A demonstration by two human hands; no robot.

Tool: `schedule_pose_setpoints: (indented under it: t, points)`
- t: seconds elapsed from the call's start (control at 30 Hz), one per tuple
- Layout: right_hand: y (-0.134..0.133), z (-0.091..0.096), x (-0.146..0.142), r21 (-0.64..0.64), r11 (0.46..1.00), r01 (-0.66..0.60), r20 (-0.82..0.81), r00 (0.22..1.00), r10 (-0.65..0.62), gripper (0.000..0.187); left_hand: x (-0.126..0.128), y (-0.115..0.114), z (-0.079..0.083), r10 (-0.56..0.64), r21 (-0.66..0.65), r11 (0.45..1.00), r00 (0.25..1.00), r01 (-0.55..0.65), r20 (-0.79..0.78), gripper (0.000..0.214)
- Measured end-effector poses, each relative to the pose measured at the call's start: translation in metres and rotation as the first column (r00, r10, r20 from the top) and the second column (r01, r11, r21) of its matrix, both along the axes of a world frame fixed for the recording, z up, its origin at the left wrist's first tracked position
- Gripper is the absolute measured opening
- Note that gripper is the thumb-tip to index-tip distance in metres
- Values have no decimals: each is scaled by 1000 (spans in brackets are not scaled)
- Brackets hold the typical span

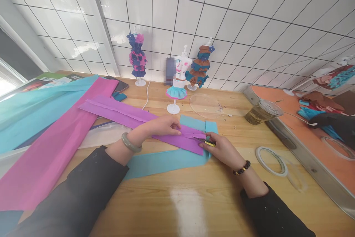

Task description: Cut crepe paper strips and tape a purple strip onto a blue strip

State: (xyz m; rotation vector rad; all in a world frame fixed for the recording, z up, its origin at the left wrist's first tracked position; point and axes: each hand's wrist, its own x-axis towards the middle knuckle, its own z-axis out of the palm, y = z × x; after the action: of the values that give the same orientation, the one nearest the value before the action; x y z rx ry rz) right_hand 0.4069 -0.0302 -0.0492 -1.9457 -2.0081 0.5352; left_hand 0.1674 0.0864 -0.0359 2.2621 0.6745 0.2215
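No text can be read: the lettering on the printed sheet [57,83], well left of the cup [262,113], and inside the tape roll [283,166], nearer than the cup, is too small.

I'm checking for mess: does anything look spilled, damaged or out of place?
Only stray litter stands out: small scraps at the right edge of the clear disc, with a pale bit loose on the wooden table. No spill is visible.

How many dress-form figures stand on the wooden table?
3: a navy-and-pink figure at left, a white-and-turquoise figure in the middle, and a brown-and-teal figure at right. I see no sign of another hidden behind them, though I cannot rule it out.
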Motion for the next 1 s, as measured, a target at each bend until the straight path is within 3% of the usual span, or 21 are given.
schedule_pose_setpoints:
  t: [0.23, 0.43, 0.6, 0.87, 1.0]
  points:
    - [4, -4, -2, 28, 998, 62, 93, 994, -64, 47, -12, 9, 3, 9, -61, 998, 990, -18, -144, 15]
    - [4, -7, -2, 61, 997, 48, 112, 992, -55, 32, -17, 14, 2, 43, -42, 998, 982, -51, -184, 11]
    - [4, -10, -2, 58, 998, 12, 88, 996, -17, 24, -17, 16, -1, 19, 9, 1000, 984, -18, -177, 13]
    - [4, -5, 10, 73, 997, 15, 133, 991, -24, 23, -10, 5, 4, -7, -82, 997, 994, -2, -107, 12]
    - [6, -7, 23, 81, 996, 26, 163, 986, -39, 23, 0, -5, 3, -36, -18, 999, 997, 35, -65, 13]
